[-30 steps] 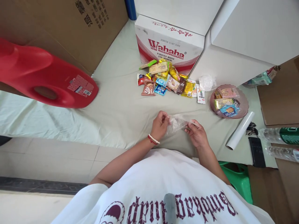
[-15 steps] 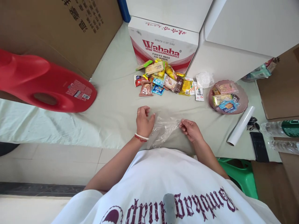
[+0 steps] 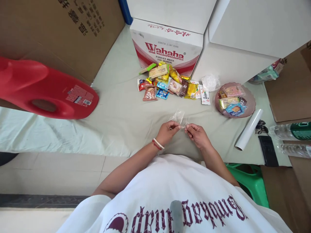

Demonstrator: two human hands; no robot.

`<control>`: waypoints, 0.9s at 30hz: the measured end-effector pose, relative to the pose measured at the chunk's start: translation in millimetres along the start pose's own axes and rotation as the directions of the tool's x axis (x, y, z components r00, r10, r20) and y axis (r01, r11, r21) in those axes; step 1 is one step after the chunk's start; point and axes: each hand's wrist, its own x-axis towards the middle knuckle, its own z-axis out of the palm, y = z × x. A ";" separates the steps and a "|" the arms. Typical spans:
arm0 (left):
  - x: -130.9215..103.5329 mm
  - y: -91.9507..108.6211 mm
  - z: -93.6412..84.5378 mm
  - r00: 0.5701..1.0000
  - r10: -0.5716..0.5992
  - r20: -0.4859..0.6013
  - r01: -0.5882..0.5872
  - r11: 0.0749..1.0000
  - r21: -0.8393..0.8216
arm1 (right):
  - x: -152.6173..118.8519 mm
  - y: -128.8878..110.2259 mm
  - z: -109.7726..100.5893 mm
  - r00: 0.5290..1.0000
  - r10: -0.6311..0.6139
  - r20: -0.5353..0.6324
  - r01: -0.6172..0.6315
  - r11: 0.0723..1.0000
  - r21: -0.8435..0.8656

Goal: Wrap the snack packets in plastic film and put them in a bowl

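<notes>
— Where does the clear plastic bag point(image 3: 179, 116) lie against the grip?

— Right at the fingertips. The left hand point(image 3: 167, 132) pinches its near edge between thumb and forefinger, and the right hand point(image 3: 197, 134) does likewise just beside it.

— So neither hand is spread?

— No, both grips are narrow, with only a small gap between the two sets of fingertips.

— And the rest of the bag?

— Most of it fans out beyond the fingers, over the pale green cloth point(image 3: 121, 113) (it is so see-through that I cannot tell where its mouth is).

— What is near?

— Farther off, the heap of snack packets point(image 3: 175, 86) lies before the Wahaha box point(image 3: 167, 42). Well to the right of the hands, the pink bowl point(image 3: 252, 108) holds more packets, near a white roll point(image 3: 249, 129).
</notes>
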 end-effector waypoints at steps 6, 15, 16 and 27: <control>-3.6 -1.2 -24.1 0.974 -0.204 -0.097 0.171 0.945 -0.278 | 1.5 4.5 -13.2 1.000 -0.030 -0.006 0.030 0.999 0.025; -8.2 16.8 -7.5 1.000 0.001 0.010 -0.003 0.988 0.155 | 0.0 -0.5 -2.6 0.971 -0.172 0.169 0.188 0.979 -0.082; -7.5 18.5 -5.1 1.000 0.011 0.011 -0.012 0.990 0.140 | -0.4 -1.9 -1.4 0.965 -0.192 0.179 0.211 0.972 -0.099; -6.7 28.7 -16.0 0.997 -0.078 0.024 0.080 0.985 -0.156 | 0.5 -1.5 -11.8 0.946 -0.254 0.202 0.276 0.957 -0.091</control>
